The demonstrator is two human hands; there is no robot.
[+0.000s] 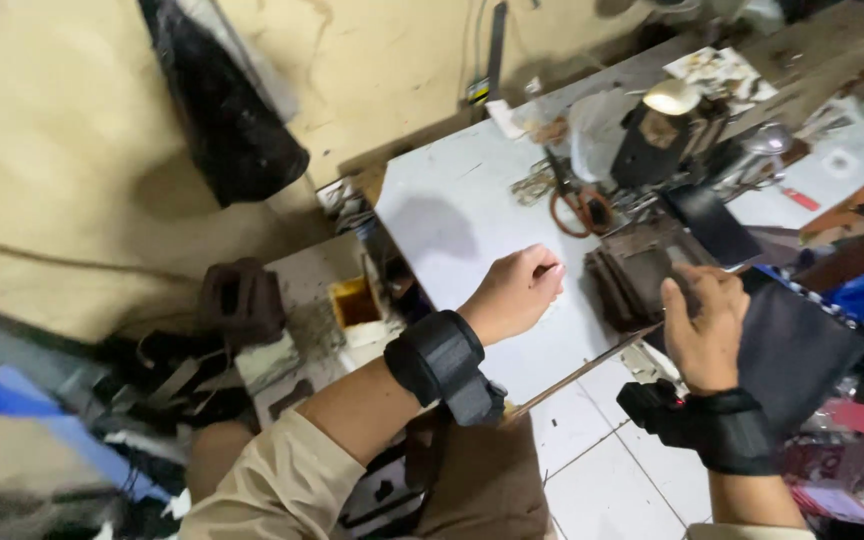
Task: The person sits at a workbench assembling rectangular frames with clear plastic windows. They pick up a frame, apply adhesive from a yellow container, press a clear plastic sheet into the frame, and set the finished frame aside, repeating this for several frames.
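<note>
My left hand (515, 292) rests as a loose fist on the white table (452, 215), fingers curled; whether it pinches anything is unclear. My right hand (704, 320) grips the edge of a dark flat piece of material (787, 345) next to a stack of dark brown cut pieces (632, 275). A thin strip or rod (582, 372) runs diagonally between my two wrists. Both wrists wear black straps.
Orange-handled scissors (577, 205) lie at the table's far side beside a cluttered dark machine (667, 135). A small yellow box (355, 300) and dark scraps sit on the left below the table. A black bag (222, 100) hangs on the beige wall. White floor tiles (622, 470) lie below.
</note>
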